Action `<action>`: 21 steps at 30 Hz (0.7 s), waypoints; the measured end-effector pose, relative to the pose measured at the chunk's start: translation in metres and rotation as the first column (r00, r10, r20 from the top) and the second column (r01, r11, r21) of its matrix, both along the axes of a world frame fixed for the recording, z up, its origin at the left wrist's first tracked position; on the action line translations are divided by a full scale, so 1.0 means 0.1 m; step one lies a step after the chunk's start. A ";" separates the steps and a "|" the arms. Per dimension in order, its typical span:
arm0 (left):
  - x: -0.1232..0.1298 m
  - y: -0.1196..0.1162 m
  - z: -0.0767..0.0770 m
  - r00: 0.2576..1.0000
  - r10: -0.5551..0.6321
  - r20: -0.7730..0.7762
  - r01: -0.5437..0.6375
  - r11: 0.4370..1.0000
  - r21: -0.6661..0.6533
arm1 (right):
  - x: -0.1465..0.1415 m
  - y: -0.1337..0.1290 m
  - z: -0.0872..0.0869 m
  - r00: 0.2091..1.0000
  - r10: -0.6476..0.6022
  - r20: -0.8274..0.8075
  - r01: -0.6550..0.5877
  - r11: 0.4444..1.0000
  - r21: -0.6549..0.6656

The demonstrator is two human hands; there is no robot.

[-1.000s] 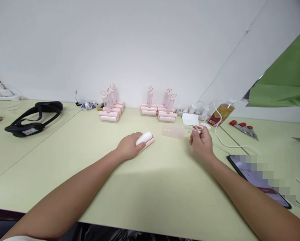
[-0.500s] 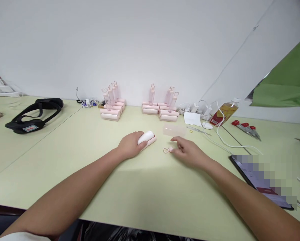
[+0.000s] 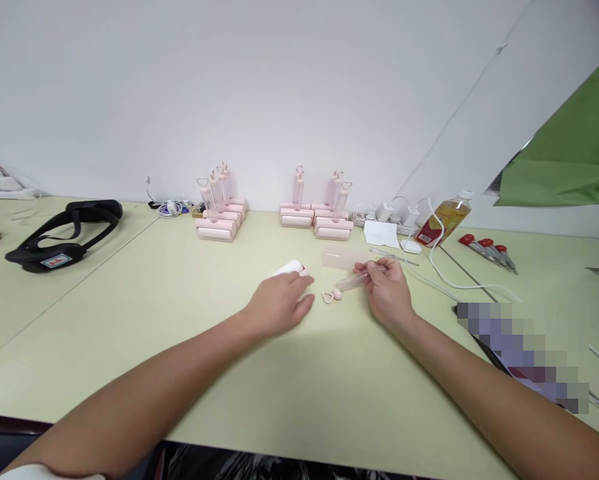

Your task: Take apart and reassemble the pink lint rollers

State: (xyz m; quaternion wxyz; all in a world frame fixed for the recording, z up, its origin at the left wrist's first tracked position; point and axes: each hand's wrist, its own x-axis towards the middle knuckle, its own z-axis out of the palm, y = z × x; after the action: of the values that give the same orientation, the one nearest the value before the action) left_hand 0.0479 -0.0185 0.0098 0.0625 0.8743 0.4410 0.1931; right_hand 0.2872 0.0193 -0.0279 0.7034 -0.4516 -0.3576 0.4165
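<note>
My right hand (image 3: 387,287) pinches a clear pinkish tube handle (image 3: 352,281) by its right end, low over the table. At the handle's left end is a pink cap with a heart-shaped loop (image 3: 328,296). My left hand (image 3: 281,303) is open, thumb and fingers apart, and holds nothing. Partly hidden behind it lies a white lint roller head (image 3: 292,267) with a pink edge; whether the hand touches it I cannot tell. A translucent pink cover (image 3: 343,257) lies behind the handle.
Several pink lint rollers (image 3: 216,229) stand along the wall, handles up. To the right are a white paper (image 3: 381,233), a drink bottle (image 3: 444,219), a white cable (image 3: 479,287), red-capped tubes (image 3: 487,248) and a tablet (image 3: 499,353). A black headset (image 3: 64,233) lies left.
My left hand has let go of the roller head and moved toward the handle. My right hand, with fingers apart before, now grips the clear handle.
</note>
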 end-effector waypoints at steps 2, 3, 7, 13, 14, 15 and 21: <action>0.15 -0.06 -0.01 1.000 -0.015 -0.028 0.011 0.991 -0.135 | -0.03 -0.02 -0.03 0.994 0.032 0.108 -0.029 0.999 -0.025; 0.22 -0.07 -0.03 0.999 -0.008 -0.051 -0.002 0.982 -0.189 | -0.04 -0.03 -0.04 0.984 0.057 0.171 -0.051 0.998 -0.038; 0.47 -0.02 -0.10 0.988 0.054 -0.145 -0.095 0.951 -0.294 | -0.06 -0.09 -0.04 0.931 0.160 0.328 -0.142 0.987 -0.078; 0.66 0.07 -0.13 0.984 0.114 -0.140 -0.155 0.932 -0.328 | 0.02 -0.08 -0.04 0.933 0.133 0.334 -0.119 0.991 -0.062; 0.69 0.08 -0.12 0.983 0.107 -0.151 -0.152 0.932 -0.330 | 0.03 -0.07 -0.04 0.939 0.117 0.323 -0.101 0.993 -0.066; 0.72 0.10 -0.12 0.980 0.100 -0.169 -0.151 0.934 -0.322 | 0.04 -0.06 -0.03 0.946 0.096 0.310 -0.079 0.995 -0.068; 0.66 0.12 -0.13 0.980 0.080 -0.184 -0.133 0.945 -0.297 | 0.06 -0.08 0.05 0.981 0.044 0.191 -0.036 0.998 -0.043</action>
State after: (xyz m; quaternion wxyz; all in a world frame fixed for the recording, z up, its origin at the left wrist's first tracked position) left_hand 0.1139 -0.0065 -0.0031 0.1498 0.8418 0.5162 0.0501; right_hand 0.2930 0.0110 -0.0228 0.6481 -0.4963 -0.4243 0.3921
